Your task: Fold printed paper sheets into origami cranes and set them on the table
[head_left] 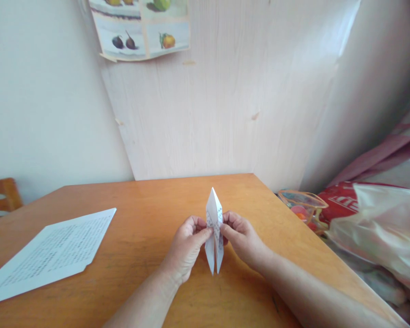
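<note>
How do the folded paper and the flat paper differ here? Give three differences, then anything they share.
Shape: the folded paper is narrow and pointed at its ends; the flat paper is broad and spread out.
Place: the left hand and right hand hold the folded paper; the flat paper lies on the table.
Size: the folded paper looks smaller than the flat paper.
Shared: both are white with dark marks.

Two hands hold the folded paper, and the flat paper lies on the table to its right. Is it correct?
Wrong side: the head view shows the flat paper on the table, left of the folded paper. The rest stands.
</note>
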### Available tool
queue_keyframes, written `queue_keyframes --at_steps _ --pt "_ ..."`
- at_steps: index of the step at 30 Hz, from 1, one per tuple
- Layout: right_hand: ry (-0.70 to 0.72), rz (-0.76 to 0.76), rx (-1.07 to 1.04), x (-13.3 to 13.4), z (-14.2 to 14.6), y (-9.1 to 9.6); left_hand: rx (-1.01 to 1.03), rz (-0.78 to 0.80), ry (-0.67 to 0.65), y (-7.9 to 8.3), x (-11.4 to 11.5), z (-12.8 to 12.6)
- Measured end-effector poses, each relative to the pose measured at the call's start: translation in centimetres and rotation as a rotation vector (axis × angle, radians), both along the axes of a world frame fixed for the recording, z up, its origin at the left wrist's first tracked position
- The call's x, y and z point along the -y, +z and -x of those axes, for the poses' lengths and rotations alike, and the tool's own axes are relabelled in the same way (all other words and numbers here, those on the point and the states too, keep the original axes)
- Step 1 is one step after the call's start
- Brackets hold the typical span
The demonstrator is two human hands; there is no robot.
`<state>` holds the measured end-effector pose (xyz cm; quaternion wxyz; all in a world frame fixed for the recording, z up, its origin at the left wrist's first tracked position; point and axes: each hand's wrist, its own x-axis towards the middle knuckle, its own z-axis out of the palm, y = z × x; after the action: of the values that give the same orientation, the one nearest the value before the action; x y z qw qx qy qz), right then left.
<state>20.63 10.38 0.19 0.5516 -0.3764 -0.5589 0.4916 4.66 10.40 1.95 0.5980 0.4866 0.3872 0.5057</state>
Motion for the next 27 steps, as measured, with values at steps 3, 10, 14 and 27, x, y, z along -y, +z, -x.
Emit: queue_keyframes --at_steps 3,10,14,27 --pt "0.006 -0.006 0.0 0.1 0.1 -0.1 -0.072 -0.053 0.027 -0.2 -0.1 0.1" --pt "-0.031 -0.093 0.08 0.7 0.2 0.1 -0.231 -0.184 0.085 -0.4 -0.1 0.4" --pt "-0.05 -0.117 0.114 0.8 0.3 0.3 -0.227 -0.197 0.041 -0.3 0.0 0.3" --pt "-0.116 -0.134 0.16 0.3 0.1 -0.7 -0.175 -0.245 -0.129 0.3 0.8 0.2"
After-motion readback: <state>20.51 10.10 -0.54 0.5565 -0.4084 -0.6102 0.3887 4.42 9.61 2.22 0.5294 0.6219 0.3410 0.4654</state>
